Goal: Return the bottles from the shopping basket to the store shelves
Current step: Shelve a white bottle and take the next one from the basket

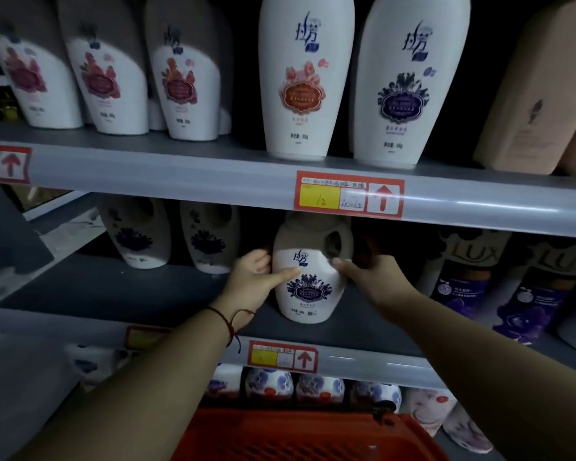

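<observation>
A white jug-shaped bottle [308, 281] with a grey top, a handle hole and a purple flower label stands upright on the middle shelf [113, 294]. My left hand [253, 281] grips its left side, thumb across the label. My right hand [369, 277] holds its right side by the handle. The red shopping basket [300, 434] sits at the bottom of the view; its contents are not visible.
Two similar purple-label jugs [140, 234] stand further left on the middle shelf, dark LUX bottles [463, 277] to the right. Tall white bottles [305, 74] fill the top shelf. Blue-patterned bottles [270, 384] line the lower shelf. Red price tags [350, 194] mark the shelf edges.
</observation>
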`<state>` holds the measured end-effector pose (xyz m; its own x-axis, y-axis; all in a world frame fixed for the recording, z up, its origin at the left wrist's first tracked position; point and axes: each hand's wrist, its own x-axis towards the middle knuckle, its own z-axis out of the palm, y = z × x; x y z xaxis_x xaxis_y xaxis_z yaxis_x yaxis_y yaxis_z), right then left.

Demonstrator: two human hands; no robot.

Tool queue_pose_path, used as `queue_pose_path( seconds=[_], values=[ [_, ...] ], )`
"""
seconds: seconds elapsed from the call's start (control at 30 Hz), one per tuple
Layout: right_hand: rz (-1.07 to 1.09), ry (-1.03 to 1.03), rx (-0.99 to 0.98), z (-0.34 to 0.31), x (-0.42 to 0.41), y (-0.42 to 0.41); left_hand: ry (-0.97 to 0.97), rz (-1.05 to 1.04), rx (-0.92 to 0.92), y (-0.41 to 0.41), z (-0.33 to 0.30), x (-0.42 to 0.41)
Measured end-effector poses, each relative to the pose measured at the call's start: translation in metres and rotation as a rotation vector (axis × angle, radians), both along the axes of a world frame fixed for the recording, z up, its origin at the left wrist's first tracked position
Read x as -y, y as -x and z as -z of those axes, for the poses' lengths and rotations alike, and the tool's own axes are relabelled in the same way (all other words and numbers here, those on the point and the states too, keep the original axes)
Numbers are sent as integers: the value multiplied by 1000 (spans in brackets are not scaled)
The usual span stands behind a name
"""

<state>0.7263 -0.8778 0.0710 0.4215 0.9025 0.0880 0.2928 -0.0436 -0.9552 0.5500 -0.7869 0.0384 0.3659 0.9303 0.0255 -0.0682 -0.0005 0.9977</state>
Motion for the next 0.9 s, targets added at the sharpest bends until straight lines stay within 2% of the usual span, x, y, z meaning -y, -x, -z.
queue_pose_path(
  seconds=[0.3,0.4,0.5,0.57,0.7,0.8,0.9],
  values=[
    [101,1,260,6,-7,1,-76,85,-19,-5,5,1],
    [162,44,345,8,5,10,-115,56,-145,2,4,16],
    [244,30,503,15,33,25,-230,-154,-339,25,13,39],
    [175,23,642,25,56,35,-360,-204,-423,45,23,63],
    [-50,59,869,61,102,54,-496,-60,-568,79,57,119],
    [-215,202,943,96,128,70,-427,95,-675,95,100,153],
    [-408,444,1044,136,144,83,-269,335,-890,101,149,171]
  ],
)
